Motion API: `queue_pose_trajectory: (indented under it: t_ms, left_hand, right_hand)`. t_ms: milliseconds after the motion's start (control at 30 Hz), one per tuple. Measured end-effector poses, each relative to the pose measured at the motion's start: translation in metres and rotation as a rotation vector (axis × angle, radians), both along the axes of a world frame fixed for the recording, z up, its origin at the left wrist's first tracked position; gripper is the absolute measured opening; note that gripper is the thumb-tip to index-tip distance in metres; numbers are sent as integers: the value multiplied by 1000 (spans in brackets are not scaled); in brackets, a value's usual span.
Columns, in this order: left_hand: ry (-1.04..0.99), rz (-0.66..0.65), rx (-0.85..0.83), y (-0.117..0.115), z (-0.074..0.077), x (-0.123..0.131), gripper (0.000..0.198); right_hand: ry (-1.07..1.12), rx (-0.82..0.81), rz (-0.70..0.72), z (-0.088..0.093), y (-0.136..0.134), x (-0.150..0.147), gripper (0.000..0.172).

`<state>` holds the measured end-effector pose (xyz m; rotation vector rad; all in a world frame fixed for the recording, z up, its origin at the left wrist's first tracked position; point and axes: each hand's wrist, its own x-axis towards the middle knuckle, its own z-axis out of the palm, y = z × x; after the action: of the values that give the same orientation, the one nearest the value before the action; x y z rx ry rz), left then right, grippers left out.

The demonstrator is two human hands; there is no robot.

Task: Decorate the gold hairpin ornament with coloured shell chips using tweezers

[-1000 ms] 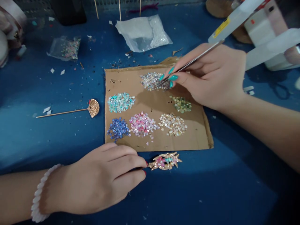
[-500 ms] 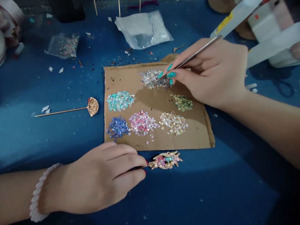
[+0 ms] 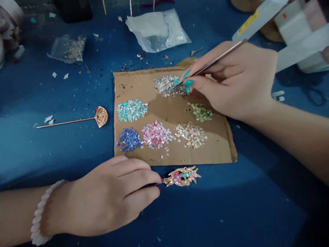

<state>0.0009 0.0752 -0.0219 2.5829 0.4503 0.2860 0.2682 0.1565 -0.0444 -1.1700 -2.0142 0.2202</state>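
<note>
My left hand (image 3: 110, 195) is closed on the stem end of a gold hairpin (image 3: 182, 176), whose ornate head carries pink, turquoise and pale chips. The hairpin's head lies just below the near edge of a cardboard sheet (image 3: 164, 159). My right hand (image 3: 231, 79) pinches metal tweezers (image 3: 218, 60), their tips down in a pile of grey-silver chips (image 3: 166, 85). Whether a chip is between the tips is too small to tell. Also on the cardboard are turquoise chips (image 3: 132, 110), blue chips (image 3: 129, 140), pink chips (image 3: 156, 135), cream chips (image 3: 191, 134) and green chips (image 3: 202, 112).
A gold hairpin with a fan-shaped head (image 3: 101, 117) lies left of the cardboard. Behind are a bag of mixed chips (image 3: 74, 49) and a bag of clear bits (image 3: 159, 31). White bottles (image 3: 259, 19) stand at back right, near dark scissors (image 3: 315, 96). Scraps litter the blue table.
The view has shifted very slightly. Both hands keep their places, with the tweezer tips still in the grey-silver pile and the hairpin still held.
</note>
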Motion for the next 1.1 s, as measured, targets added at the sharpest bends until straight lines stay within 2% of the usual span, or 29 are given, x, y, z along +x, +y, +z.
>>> queue_pose_trajectory:
  t_ms: [700,1100]
  left_hand:
    - [-10,-3,-8,1,1,0,26]
    - [-1,-1,0,0,0,0,26]
  right_hand:
    - [-12,35,23,-1,1,0,3]
    - [2,-15,22,-1,1,-1,4]
